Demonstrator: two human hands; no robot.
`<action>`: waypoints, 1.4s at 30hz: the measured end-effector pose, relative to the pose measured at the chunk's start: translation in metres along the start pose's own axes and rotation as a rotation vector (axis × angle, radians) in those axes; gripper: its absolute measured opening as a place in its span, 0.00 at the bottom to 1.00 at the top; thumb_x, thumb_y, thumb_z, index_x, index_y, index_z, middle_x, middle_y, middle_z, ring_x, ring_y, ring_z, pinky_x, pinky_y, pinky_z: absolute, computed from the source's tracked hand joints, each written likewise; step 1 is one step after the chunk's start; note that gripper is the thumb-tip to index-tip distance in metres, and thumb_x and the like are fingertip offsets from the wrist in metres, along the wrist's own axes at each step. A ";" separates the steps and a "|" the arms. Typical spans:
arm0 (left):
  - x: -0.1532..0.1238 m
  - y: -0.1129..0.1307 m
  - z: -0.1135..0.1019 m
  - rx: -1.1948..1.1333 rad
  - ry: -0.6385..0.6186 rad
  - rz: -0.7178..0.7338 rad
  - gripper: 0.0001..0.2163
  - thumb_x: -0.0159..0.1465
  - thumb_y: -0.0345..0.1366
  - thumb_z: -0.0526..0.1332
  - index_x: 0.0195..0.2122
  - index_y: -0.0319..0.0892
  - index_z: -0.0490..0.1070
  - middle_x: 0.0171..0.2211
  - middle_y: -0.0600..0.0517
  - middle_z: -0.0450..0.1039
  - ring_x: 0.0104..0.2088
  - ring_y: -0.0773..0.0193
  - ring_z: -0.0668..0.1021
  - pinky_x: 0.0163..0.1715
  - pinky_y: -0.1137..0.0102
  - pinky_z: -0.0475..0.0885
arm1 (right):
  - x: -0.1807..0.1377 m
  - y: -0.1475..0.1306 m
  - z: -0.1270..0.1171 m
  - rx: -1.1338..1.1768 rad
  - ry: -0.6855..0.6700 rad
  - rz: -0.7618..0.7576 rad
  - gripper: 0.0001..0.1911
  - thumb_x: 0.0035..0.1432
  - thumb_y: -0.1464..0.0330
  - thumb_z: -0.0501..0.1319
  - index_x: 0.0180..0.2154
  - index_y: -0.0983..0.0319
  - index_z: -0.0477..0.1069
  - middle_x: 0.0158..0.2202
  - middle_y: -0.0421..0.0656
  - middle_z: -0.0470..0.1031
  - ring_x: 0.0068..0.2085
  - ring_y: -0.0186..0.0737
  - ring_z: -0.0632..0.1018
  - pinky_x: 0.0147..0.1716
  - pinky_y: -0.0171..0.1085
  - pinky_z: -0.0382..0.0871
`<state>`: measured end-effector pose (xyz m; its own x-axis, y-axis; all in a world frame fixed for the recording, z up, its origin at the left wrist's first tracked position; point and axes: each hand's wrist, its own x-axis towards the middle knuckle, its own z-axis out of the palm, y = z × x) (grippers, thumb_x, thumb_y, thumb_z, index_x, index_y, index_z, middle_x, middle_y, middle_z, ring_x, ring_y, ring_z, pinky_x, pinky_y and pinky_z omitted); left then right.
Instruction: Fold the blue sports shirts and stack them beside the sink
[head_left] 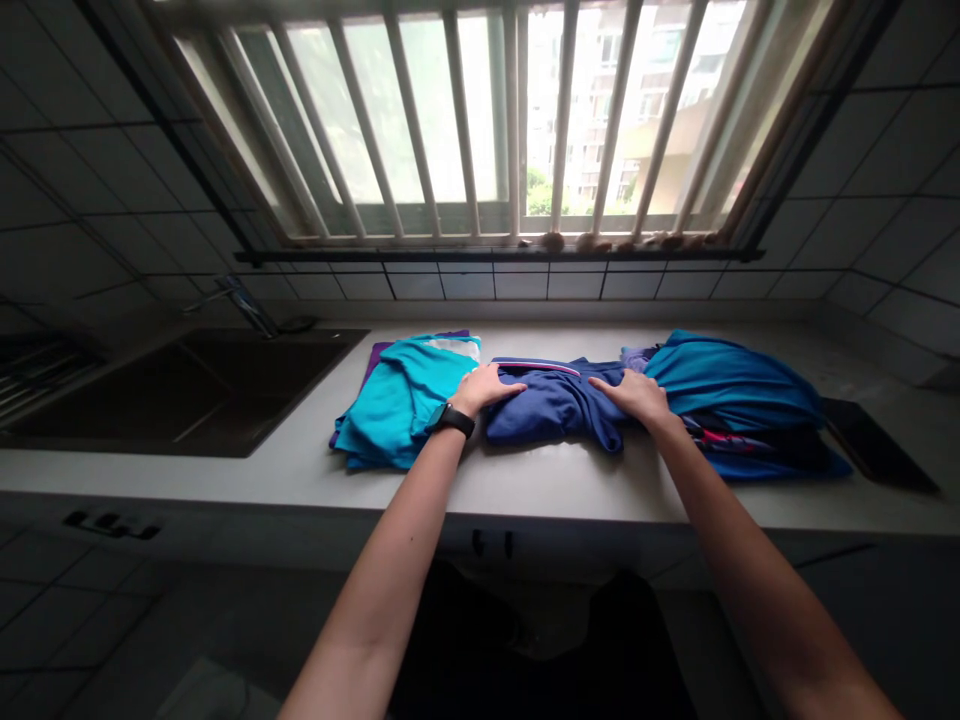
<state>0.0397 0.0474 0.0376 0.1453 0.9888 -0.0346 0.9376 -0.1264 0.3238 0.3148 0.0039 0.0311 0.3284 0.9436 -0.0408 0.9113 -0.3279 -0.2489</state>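
A dark blue garment with a pink and white stripe along its back edge lies bunched and partly folded on the counter, one end hanging toward me. My left hand, with a black watch on its wrist, grips its left side, thumb on top. At the opposite side my right hand holds the cloth, thumb pointing inward; its other fingers are partly hidden. Left of the garment is a stack of folded turquoise clothes with purple cloth beneath. To the right sits a higher pile of blue clothes with a red-patterned piece inside.
A dark sink with a faucet is at the left of the white counter. A dark flat slab lies at the right end. Behind, a barred window rises above white tiles, with small round objects on its sill.
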 end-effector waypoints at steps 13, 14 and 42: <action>-0.031 0.007 0.007 0.041 0.122 0.082 0.46 0.52 0.62 0.73 0.62 0.33 0.65 0.64 0.26 0.67 0.66 0.35 0.69 0.60 0.59 0.66 | -0.018 -0.014 0.003 -0.074 0.092 -0.245 0.46 0.61 0.37 0.56 0.62 0.69 0.71 0.58 0.64 0.76 0.62 0.64 0.74 0.60 0.53 0.63; -0.029 0.004 0.009 0.013 0.122 0.112 0.45 0.52 0.60 0.74 0.62 0.33 0.65 0.65 0.27 0.67 0.66 0.36 0.68 0.60 0.60 0.65 | -0.015 -0.012 0.005 -0.055 0.057 -0.218 0.49 0.59 0.36 0.59 0.65 0.69 0.66 0.60 0.64 0.74 0.63 0.64 0.73 0.60 0.53 0.64; -0.133 -0.129 -0.054 0.024 0.504 -0.457 0.27 0.61 0.37 0.65 0.61 0.36 0.66 0.61 0.32 0.69 0.62 0.39 0.74 0.61 0.51 0.71 | -0.058 -0.288 0.040 0.210 0.006 -0.931 0.32 0.68 0.63 0.59 0.71 0.58 0.59 0.76 0.52 0.53 0.75 0.55 0.54 0.70 0.62 0.52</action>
<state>-0.1173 -0.0638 0.0515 -0.4265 0.8587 0.2840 0.8775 0.3168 0.3600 0.0233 0.0450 0.0669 -0.5044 0.8214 0.2664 0.7445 0.5699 -0.3476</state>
